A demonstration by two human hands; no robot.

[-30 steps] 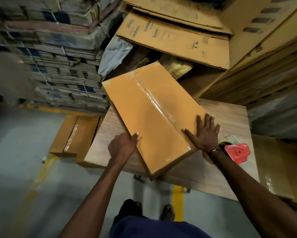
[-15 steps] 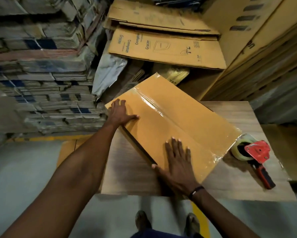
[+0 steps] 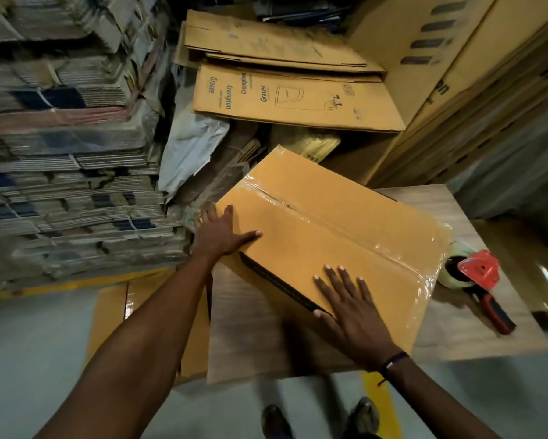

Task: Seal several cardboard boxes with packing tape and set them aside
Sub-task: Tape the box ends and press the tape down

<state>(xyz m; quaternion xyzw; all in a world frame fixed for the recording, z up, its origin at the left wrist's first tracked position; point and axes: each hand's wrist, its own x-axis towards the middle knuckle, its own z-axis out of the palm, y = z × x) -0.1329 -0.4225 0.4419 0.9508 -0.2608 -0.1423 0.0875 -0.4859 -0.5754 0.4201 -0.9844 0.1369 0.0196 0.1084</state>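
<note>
At far left stands a tall stack of flattened, bundled cardboard sheets (image 3: 67, 160). Low on the floor beside the counter lies a flat tan box with a glossy taped seam (image 3: 133, 315), which looks already sealed and set aside. Next comes the left hand (image 3: 222, 236), fingers spread and fairly straight, palm pressed on the near-left corner of the flat tan cardboard box (image 3: 336, 248); the thumb lies along its top. That box rests skewed on the pale wood-grain counter (image 3: 253, 337), its far corner overhanging the edge. Clear packing tape (image 3: 339, 228) runs the length of its centre seam and wraps over the ends. The right hand (image 3: 352, 308) lies flat on the near edge, fingers splayed, gripping nothing. At right, the red tape dispenser with a black handle (image 3: 478, 280) lies on the counter, untouched. Judging by this, taping here is finished; moving the box off the counter remains, and how many boxes follow is unclear.
</note>
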